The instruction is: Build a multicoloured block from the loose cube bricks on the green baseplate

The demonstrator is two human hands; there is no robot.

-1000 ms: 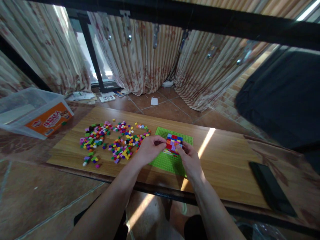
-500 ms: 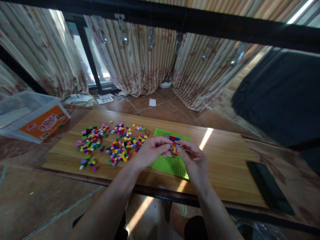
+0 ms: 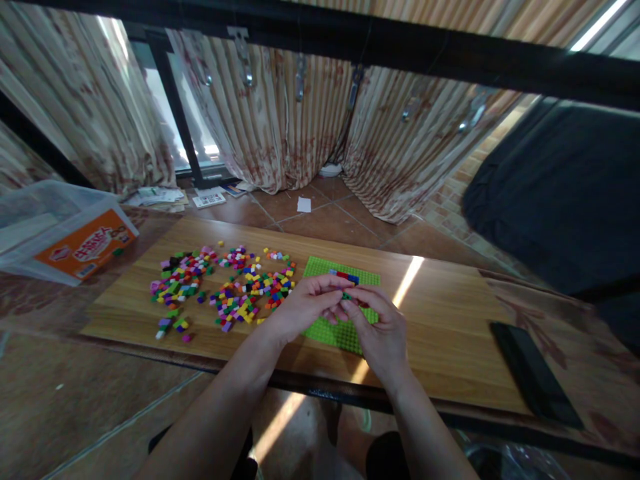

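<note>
My left hand (image 3: 303,305) and my right hand (image 3: 384,328) meet above a light green studded baseplate (image 3: 334,335). Their fingertips are pinched together around a small dark green toy brick (image 3: 345,295), mostly covered by the fingers. Just beyond the fingers, a short row of red and blue bricks (image 3: 345,276) stands on the baseplate. My hands hide the middle of the plate and whatever sits there.
Loose coloured bricks (image 3: 233,307) are scattered over the left half of the wooden board (image 3: 440,320). A clear plastic box (image 3: 55,197) with an orange label stands at far left. A flat black object (image 3: 535,373) lies near the right end.
My right fingertips have moved left to meet my left fingers. The orange, red and blue bricks that showed between my hands are now covered, and a dark green brick shows there.
</note>
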